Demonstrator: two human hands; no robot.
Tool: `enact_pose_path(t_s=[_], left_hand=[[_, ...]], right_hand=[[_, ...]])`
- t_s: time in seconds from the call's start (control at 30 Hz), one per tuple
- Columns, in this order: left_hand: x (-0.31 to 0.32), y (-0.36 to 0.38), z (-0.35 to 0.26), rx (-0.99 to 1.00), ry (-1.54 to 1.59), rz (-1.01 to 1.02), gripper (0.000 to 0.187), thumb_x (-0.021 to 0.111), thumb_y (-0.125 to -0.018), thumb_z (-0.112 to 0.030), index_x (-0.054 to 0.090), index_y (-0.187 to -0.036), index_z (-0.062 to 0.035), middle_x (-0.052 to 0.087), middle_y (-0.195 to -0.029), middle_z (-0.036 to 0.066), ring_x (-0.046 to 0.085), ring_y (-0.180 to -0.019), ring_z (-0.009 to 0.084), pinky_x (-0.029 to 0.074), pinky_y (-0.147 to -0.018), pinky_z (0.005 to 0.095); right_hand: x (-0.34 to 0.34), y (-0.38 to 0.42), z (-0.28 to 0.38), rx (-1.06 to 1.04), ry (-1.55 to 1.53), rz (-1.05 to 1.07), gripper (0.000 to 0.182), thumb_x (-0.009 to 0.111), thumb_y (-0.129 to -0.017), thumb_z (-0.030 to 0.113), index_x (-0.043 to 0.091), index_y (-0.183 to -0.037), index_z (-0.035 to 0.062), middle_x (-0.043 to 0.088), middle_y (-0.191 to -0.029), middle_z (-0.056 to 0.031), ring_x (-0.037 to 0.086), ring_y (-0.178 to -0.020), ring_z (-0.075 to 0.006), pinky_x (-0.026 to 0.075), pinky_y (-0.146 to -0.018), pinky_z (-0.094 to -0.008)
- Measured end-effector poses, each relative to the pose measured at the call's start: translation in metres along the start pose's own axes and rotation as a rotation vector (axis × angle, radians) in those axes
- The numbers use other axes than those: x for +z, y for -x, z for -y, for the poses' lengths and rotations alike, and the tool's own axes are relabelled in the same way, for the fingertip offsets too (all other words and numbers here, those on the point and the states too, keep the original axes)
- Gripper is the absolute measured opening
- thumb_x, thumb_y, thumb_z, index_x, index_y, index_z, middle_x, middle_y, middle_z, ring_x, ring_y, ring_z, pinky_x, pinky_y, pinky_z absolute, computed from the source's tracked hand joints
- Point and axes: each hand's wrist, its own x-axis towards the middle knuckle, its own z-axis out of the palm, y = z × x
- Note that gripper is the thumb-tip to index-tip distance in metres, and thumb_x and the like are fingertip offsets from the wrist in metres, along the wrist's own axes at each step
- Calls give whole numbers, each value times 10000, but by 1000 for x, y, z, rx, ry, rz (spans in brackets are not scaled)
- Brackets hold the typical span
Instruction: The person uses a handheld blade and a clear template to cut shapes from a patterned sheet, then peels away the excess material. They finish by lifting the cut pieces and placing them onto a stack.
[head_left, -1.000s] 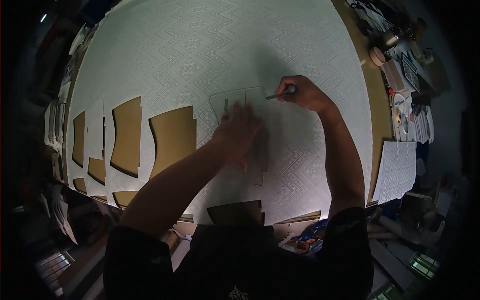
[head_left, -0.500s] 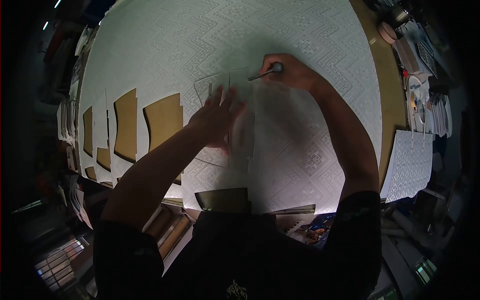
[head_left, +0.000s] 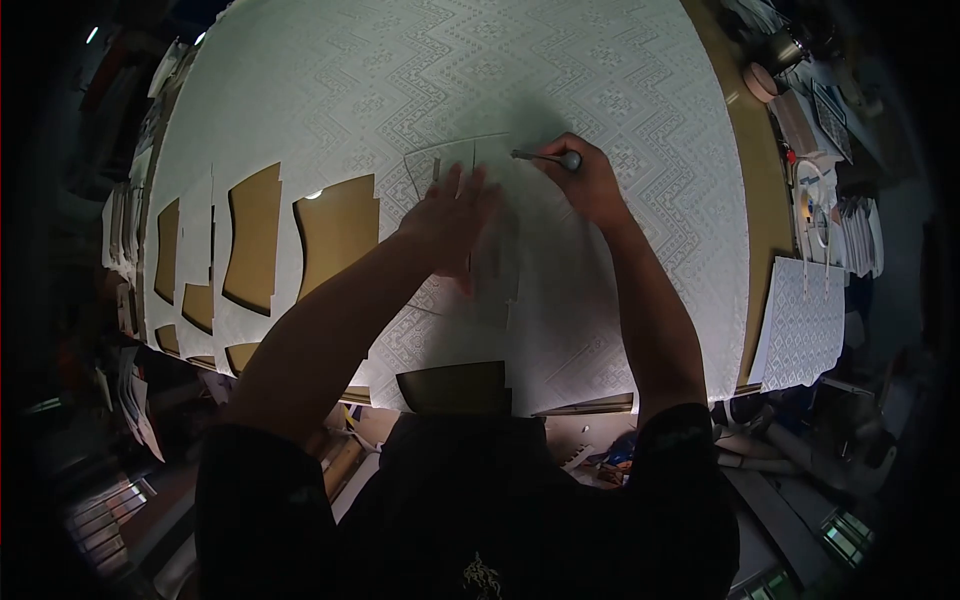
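Left hand [head_left: 450, 222] lies flat, fingers spread, pinning the template [head_left: 470, 215] on the patterned sheet [head_left: 620, 80]; right hand [head_left: 585, 180] grips the knife [head_left: 545, 157] at its top edge. If the template slips, the cut could wander.

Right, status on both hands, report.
Left hand flat on template. Right hand grips knife at template's top edge. Patterned sheet beneath; nothing in the way.
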Motion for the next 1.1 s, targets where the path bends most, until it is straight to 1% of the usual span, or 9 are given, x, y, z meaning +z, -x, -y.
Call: enact_pose_path(t_s=[0.1, 0.17, 0.2, 0.27, 0.37, 0.6, 0.67, 0.87, 1.1], left_hand=[[2, 1, 2, 2, 16, -26, 1447, 1010, -489, -471, 198, -1604, -36, 119, -1681, 278, 135, -1545, 526, 310, -1216, 602], [2, 1, 4, -1, 32, -12, 1426, 1012, -485, -470, 230, -1595, -33, 132, -1681, 275, 141, -1546, 520, 328, -1197, 613], [2, 1, 5, 7, 43, -24, 1426, 1012, -485, -470, 230, -1595, -33, 132, -1681, 275, 141, -1546, 520, 328, -1197, 613], [1, 1, 6, 5, 65, -24, 1409, 1015, -470, -479, 273, -1582, -37, 146, -1682, 268, 149, -1544, 521, 343, -1177, 632], [-3, 3, 6, -19, 128, 15, 1415, 1039, -470, -417, 269, -1605, -69, 125, -1706, 226, 148, -1555, 492, 330, -1170, 651], [1, 4, 4, -30, 111, -25, 1413, 1031, -470, -458, 282, -1607, -83, 140, -1707, 210, 147, -1555, 492, 326, -1157, 648], [2, 3, 3, -60, 100, -21, 1424, 1026, -485, -463, 257, -1627, -98, 122, -1719, 194, 131, -1560, 491, 319, -1153, 653], [4, 0, 4, -61, 80, 12, 1466, 1022, -498, -461, 194, -1654, -107, 101, -1730, 177, 102, -1565, 492, 313, -1149, 662], [2, 2, 2, -76, 88, -1, 1461, 1027, -482, -455, 215, -1644, -99, 109, -1725, 189, 123, -1559, 497, 303, -1159, 667]], right_hand=[[25, 13, 12, 35, 115, -214, 124, 764, -915, 109, 717, -995, 26, 729, -892, -62, 658, -867, -123, 524, -805, -299], [45, 18, 26, 144, 172, -468, 161, 781, -891, 162, 737, -977, 33, 749, -877, -112, 710, -844, -181, 544, -785, -330], [53, 19, 29, 141, 190, -467, 161, 781, -891, 162, 737, -977, 33, 749, -877, -112, 710, -844, -181, 544, -785, -330], [67, 20, 30, 52, 269, -637, 165, 783, -863, 189, 721, -940, 58, 732, -794, -174, 745, -757, -347, 557, -673, -402], [76, 18, 37, 49, 336, -686, 140, 765, -868, 176, 717, -928, 59, 723, -777, -178, 734, -730, -358, 559, -665, -415], [83, 3, 50, 209, 516, -659, 130, 749, -869, 175, 709, -919, 63, 721, -768, -181, 729, -721, -372, 566, -659, -438], [92, 0, 45, 175, 490, -740, 127, 750, -871, 169, 707, -929, 64, 723, -770, -180, 727, -717, -378, 567, -660, -446], [91, -17, 41, 162, 491, -707, 139, 760, -885, 171, 702, -960, 71, 732, -812, -191, 730, -759, -388, 566, -678, -457], [86, -16, 36, 81, 434, -698, 159, 772, -883, 182, 696, -980, 82, 739, -852, -173, 730, -799, -386, 563, -704, -453]])
